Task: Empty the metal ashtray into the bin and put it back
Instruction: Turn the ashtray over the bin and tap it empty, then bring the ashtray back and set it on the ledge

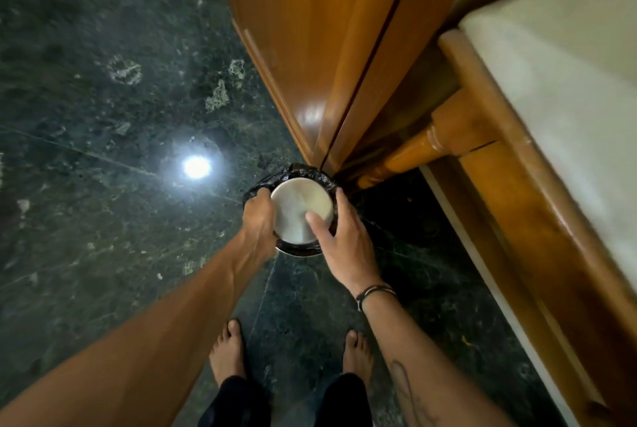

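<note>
Holds metal ashtray (299, 208) inverted directly over the black-lined bin (298, 252) to dump contents in. Clamps left grip (258, 216) on its left rim; curls right grip (344, 237) round right edge, thumb pressing base to steady.

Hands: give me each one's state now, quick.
Left hand: grips the metal ashtray by its left edge, over the bin.
Right hand: holds its right edge, thumb on the base.

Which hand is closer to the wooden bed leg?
Right. The right hand holds the ashtray on the side facing the bed leg; the left hand grips its opposite side, farther away.
</note>
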